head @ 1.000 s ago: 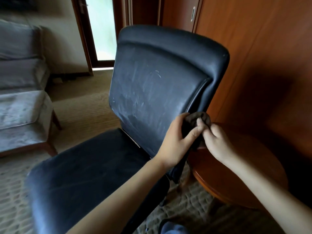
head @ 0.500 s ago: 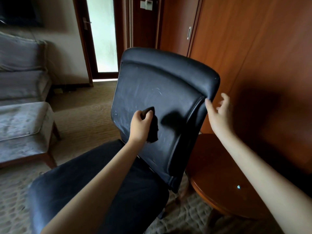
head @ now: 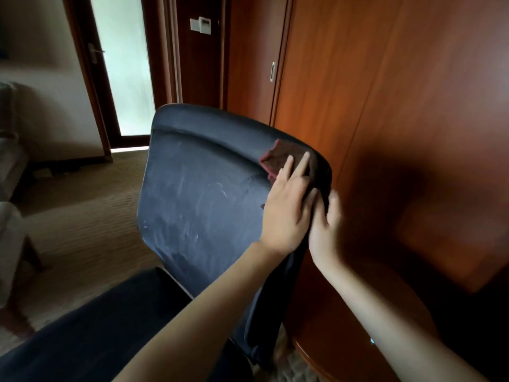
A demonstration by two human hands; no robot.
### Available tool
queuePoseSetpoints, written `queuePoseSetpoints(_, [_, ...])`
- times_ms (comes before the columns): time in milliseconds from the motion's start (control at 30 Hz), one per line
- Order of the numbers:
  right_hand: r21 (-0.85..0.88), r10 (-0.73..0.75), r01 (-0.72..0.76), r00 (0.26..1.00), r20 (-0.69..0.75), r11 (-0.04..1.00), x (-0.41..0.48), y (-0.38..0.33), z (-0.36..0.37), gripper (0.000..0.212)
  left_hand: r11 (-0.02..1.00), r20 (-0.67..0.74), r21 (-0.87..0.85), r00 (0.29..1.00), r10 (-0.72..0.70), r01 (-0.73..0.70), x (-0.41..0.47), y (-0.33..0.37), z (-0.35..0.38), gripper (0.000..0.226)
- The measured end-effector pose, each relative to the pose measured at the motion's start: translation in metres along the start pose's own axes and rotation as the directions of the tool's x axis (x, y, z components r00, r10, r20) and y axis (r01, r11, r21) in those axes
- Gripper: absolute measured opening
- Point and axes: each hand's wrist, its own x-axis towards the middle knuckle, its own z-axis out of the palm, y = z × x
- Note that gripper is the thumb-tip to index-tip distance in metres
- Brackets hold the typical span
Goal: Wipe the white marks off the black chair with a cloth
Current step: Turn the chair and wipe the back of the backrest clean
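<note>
The black chair [head: 198, 205] faces me, its backrest streaked with white marks [head: 217, 191] across the middle and lower left. A dark brownish-red cloth [head: 278, 158] lies against the backrest's upper right corner. My left hand [head: 286, 213] presses it there with straight fingers. My right hand [head: 326, 227] grips the backrest's right edge, thumb in front, fingers hidden behind. The seat [head: 104, 326] fills the lower left.
A round wooden table [head: 344, 340] stands right of the chair, close to its side. Wooden cabinet doors [head: 358, 92] rise behind. A glass door [head: 124, 64] and carpet [head: 82, 210] lie to the left, with a grey upholstered seat's edge [head: 8, 230] at far left.
My left hand carried the cloth from the lower middle of the backrest up to its top right corner. My right hand moved in and took hold of the backrest's right edge.
</note>
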Motion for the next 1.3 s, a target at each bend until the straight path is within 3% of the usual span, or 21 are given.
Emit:
queuePoseSetpoints(100, [0.124, -0.007, 0.006, 1.000, 0.003, 0.992, -0.004, 0.002, -0.006, 0.025, 0.953, 0.130, 0.091, 0.952, 0.277, -0.289, 0.015, 0.006, 0.001, 0.045])
queuePoseSetpoints(200, [0.200, 0.104, -0.104, 0.994, 0.010, 0.974, -0.007, -0.002, -0.010, 0.024, 0.901, 0.192, 0.110, 0.898, 0.396, -0.420, 0.023, 0.000, -0.007, 0.023])
queuePoseSetpoints(300, [0.133, 0.129, -0.129, 0.992, 0.005, 0.983, -0.003, -0.010, -0.014, 0.027, 0.965, 0.131, 0.114, 0.966, 0.223, -0.238, 0.013, -0.026, -0.028, 0.023])
queuePoseSetpoints(367, [0.025, -0.024, 0.025, 1.000, -0.017, 0.999, 0.011, -0.024, -0.015, 0.039, 0.993, 0.034, 0.121, 0.999, 0.006, -0.010, -0.011, -0.043, -0.042, 0.038])
queuePoseSetpoints(400, [-0.110, -0.154, 0.152, 0.988, -0.011, 0.982, 0.021, -0.031, -0.013, 0.042, 0.992, 0.001, 0.110, 0.998, -0.065, 0.064, -0.026, -0.050, -0.046, 0.041])
queuePoseSetpoints(433, [-0.290, -0.299, 0.295, 0.954, 0.032, 0.910, 0.031, -0.037, -0.008, 0.041, 0.992, -0.004, 0.099, 0.997, -0.078, 0.078, -0.040, -0.055, -0.046, 0.038])
queuePoseSetpoints(500, [-0.608, -0.494, 0.494, 0.850, 0.185, 0.622, 0.047, -0.048, 0.010, 0.037, 0.996, 0.039, 0.093, 0.999, -0.016, 0.013, -0.062, -0.053, -0.043, 0.024])
queuePoseSetpoints(567, [-0.749, -0.442, 0.525, 0.829, 0.343, 0.404, 0.060, -0.059, 0.034, 0.035, 0.993, 0.043, 0.115, 0.999, 0.018, -0.023, -0.066, -0.043, -0.035, 0.045])
queuePoseSetpoints(600, [-0.773, -0.347, 0.516, 0.848, 0.401, 0.368, 0.066, -0.063, 0.048, 0.036, 0.992, 0.000, 0.126, 1.000, 0.003, -0.003, -0.059, -0.038, -0.033, 0.048])
queuePoseSetpoints(667, [-0.800, -0.149, 0.471, 0.881, 0.449, 0.372, 0.081, -0.069, 0.072, 0.041, 0.990, -0.086, 0.095, 0.992, -0.097, 0.105, -0.047, -0.032, -0.027, 0.040])
queuePoseSetpoints(733, [-0.821, -0.079, 0.441, 0.892, 0.445, 0.363, 0.094, -0.067, 0.088, 0.043, 0.973, -0.078, 0.060, 0.973, -0.218, 0.223, -0.038, -0.034, -0.022, 0.055])
queuePoseSetpoints(867, [-0.803, -0.204, 0.476, 0.880, 0.430, 0.359, 0.094, -0.056, 0.090, 0.039, 0.957, -0.039, 0.237, 0.986, -0.164, 0.169, -0.032, -0.061, -0.021, 0.062])
queuePoseSetpoints(1100, [-0.780, -0.231, 0.485, 0.874, 0.427, 0.395, 0.093, -0.053, 0.070, 0.037, 0.953, -0.148, 0.198, 0.968, -0.201, 0.228, -0.016, -0.127, -0.041, 0.062])
queuePoseSetpoints(1200, [-0.782, -0.234, 0.483, 0.875, 0.423, 0.394, 0.090, -0.055, 0.065, 0.035, 0.888, -0.291, 0.141, 0.875, -0.386, 0.438, -0.006, -0.190, -0.069, 0.064])
queuePoseSetpoints(1300, [-0.779, -0.280, 0.500, 0.864, 0.418, 0.378, 0.089, -0.054, 0.067, 0.034, 0.659, -0.410, -0.016, 0.597, -0.690, 0.752, 0.004, -0.239, -0.096, 0.060])
